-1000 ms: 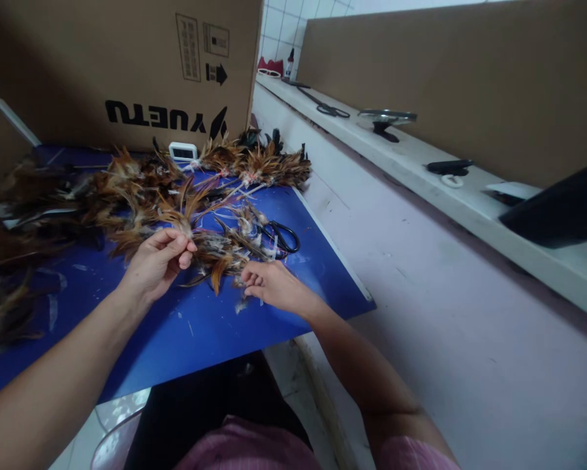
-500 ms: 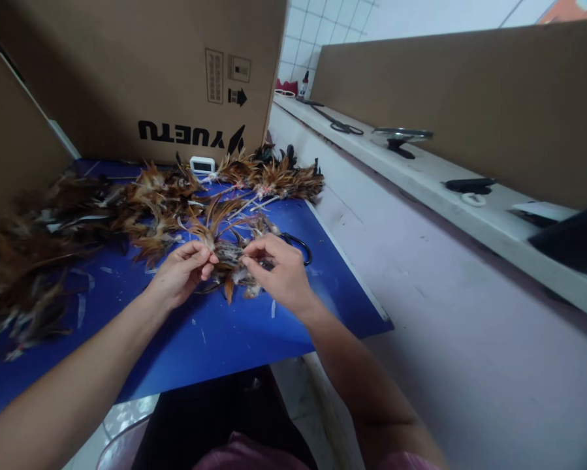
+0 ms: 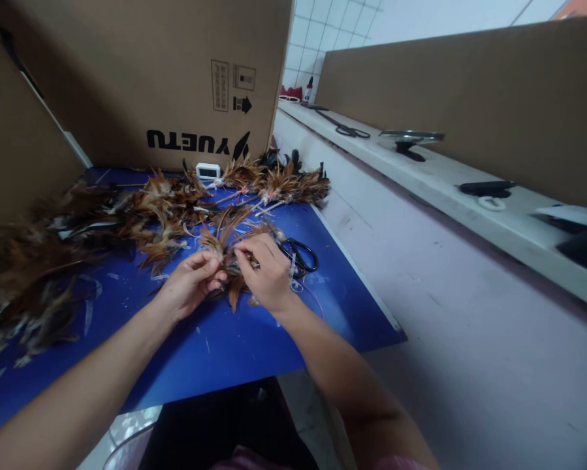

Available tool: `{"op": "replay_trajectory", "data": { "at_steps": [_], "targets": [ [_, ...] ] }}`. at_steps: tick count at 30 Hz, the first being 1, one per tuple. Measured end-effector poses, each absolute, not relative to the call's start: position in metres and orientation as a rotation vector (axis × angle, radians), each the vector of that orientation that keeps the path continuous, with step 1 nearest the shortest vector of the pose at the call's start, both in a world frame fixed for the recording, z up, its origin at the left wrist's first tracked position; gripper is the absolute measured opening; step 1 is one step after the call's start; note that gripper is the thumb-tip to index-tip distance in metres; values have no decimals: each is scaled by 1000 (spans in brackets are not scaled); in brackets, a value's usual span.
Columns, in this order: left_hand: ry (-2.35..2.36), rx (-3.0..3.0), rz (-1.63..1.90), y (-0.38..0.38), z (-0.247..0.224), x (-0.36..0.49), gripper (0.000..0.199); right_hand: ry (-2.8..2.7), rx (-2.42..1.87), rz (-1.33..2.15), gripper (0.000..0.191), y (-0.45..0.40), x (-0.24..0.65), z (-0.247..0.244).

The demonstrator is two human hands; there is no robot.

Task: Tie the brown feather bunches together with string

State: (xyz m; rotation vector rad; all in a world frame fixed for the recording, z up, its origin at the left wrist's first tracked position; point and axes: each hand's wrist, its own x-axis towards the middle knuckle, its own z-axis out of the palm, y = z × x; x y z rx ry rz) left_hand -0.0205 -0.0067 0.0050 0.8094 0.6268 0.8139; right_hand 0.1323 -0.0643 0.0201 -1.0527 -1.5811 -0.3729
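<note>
Left hand (image 3: pixel 194 281) has its fingers pinching a feather tuft (image 3: pixel 218 244) left of the black scissors (image 3: pixel 307 256). Right hand (image 3: pixel 268 273) is nearer the scissors, can't tell its grip. Bench (image 3: pixel 254 349) looks pretty open toward the front edge.

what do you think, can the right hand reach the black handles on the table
Likely yes: the black handles lie exposed beside the right hand, though it seems busy at the feathers.
</note>
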Motion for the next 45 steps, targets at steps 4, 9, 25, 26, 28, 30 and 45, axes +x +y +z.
{"op": "replay_trajectory", "data": {
  "at_steps": [4,9,25,26,28,30,45],
  "targets": [
    [656,792,800,-6,2,-20,27,-1588,-1028,-360,16,-64,129,15],
    [668,787,849,-4,1,-19,16,-1546,-1044,-238,13,-64,129,10],
    [697,830,793,-6,4,-19,15,-1467,-1164,373,6,-62,129,5],
    [704,829,789,-6,4,-19,14,-1464,-1160,395,6,-62,129,4],
    [722,824,784,-6,5,-20,13,-1436,-1158,452,6,-61,129,4],
    [749,817,780,-6,6,-20,13,-1383,-1162,520,7,-61,129,4],
    [829,1151,905,-5,-3,-20,32,-1177,-1086,635,9,-72,130,15]
  ]
}}
